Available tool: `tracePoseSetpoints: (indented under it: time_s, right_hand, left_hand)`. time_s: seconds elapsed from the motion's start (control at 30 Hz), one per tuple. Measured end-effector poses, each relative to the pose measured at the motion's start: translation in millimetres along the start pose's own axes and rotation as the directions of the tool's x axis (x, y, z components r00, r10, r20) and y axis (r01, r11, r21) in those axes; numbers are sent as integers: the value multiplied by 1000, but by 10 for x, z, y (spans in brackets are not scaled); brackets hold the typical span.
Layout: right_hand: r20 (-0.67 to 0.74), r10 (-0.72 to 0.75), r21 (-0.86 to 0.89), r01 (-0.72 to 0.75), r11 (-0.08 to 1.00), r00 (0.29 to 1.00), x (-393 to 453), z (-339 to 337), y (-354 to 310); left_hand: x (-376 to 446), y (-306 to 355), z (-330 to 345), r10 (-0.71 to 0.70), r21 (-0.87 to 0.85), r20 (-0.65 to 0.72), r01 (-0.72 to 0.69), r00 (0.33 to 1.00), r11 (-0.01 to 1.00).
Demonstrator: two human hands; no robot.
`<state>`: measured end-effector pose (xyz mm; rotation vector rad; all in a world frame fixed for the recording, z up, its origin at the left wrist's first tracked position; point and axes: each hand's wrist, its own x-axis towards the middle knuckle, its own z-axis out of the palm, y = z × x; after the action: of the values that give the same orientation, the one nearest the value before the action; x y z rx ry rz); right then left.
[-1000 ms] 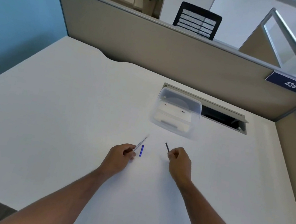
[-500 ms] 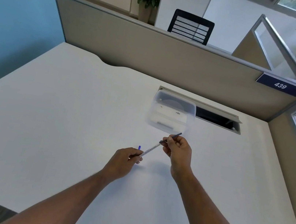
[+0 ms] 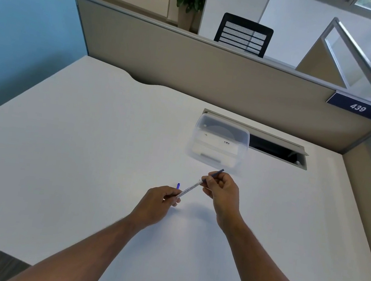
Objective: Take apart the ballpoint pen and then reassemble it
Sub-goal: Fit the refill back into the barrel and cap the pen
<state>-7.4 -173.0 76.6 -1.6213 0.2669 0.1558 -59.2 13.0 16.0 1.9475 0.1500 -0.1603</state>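
My left hand (image 3: 158, 200) pinches the lower end of a clear pen barrel (image 3: 189, 188), which slants up to the right above the white desk (image 3: 82, 149). My right hand (image 3: 221, 189) pinches a thin dark ink refill (image 3: 217, 172) at the barrel's upper end; the refill's far end sticks out past my fingers. Whether the refill is inside the barrel is hidden by my fingers. A small blue cap (image 3: 178, 185) lies on the desk just behind my left hand.
A clear plastic box (image 3: 219, 143) stands on the desk just beyond my right hand. Behind it is an open cable slot (image 3: 274, 149) in the desk. A beige partition (image 3: 190, 69) closes the far edge and the right side.
A second ago my hands were apart, the left with the barrel, the right with the refill. The right hand moved left and brought the refill to the barrel's upper end.
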Motion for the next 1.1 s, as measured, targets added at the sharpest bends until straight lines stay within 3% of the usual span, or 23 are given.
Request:
tracePoseSetpoints:
  time_s: [0.17, 0.3, 0.43, 0.53, 0.67, 0.77, 1.1]
  right_hand:
    - [84, 21, -46, -17, 999, 996, -7, 25, 95]
    - [63, 29, -63, -25, 998, 998, 21, 13, 175]
    - [31, 30, -256, -21, 966, 999, 104, 10, 315]
    - [66, -1, -504, 34, 863, 998, 173, 71, 419]
    - [244, -20, -696, 190, 692, 969, 221, 258, 533]
    - [371, -45, -763, 332, 554, 927, 262, 384, 605]
    - [578, -143, -780, 595, 193, 804, 340, 565, 712]
  left_hand:
    - [19, -6, -18, 21, 12, -17, -21, 1000, 1000]
    - [25, -24, -56, 17, 2, -38, -17, 999, 1000]
    - [17, -56, -109, 5, -3, -65, -5, 998, 1000]
    - [24, -86, -143, -20, -14, -100, 18, 995, 1000]
    - [51, -140, -187, -38, -11, -139, 37, 990, 999]
    - [65, -173, -206, -36, -5, -160, 36, 986, 999]
    - [117, -194, -228, -38, -29, -189, 33, 981, 999]
